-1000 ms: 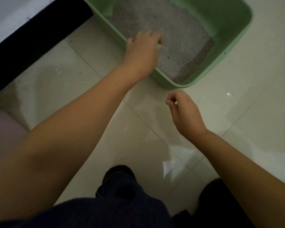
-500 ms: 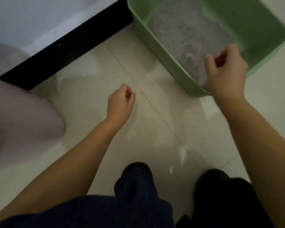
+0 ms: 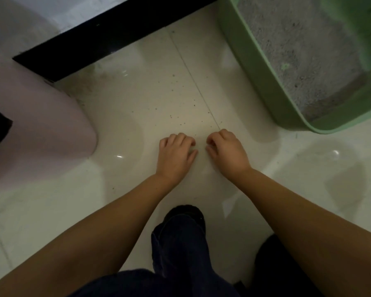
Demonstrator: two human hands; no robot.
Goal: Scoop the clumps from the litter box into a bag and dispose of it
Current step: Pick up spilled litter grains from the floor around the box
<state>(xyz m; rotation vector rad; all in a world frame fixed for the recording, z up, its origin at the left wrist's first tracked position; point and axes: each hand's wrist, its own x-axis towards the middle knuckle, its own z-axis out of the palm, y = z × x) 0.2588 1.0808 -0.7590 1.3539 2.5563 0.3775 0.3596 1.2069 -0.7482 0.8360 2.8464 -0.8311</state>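
Note:
The green litter box (image 3: 257, 82) stands on the floor at the upper right, filled with grey litter (image 3: 298, 50). A small green speck (image 3: 285, 65) lies on the litter. My left hand (image 3: 176, 155) and my right hand (image 3: 225, 151) hover side by side just above the tiled floor, left of the box's near corner. Their knuckles face up and their fingers are curled under. Neither hand shows anything in it. No scoop or bag is in view.
A pale pink rounded object (image 3: 41, 125) sits on the floor at the left. A black skirting strip (image 3: 105, 33) runs along the wall at the top. Loose litter grains (image 3: 180, 108) dot the tile (image 3: 137, 103) ahead of my hands. My dark trouser leg (image 3: 180, 236) is below them.
My right hand has left the litter box edge and my left hand has moved right, so both now meet low over the floor. The view has swung left, pushing the box toward the right.

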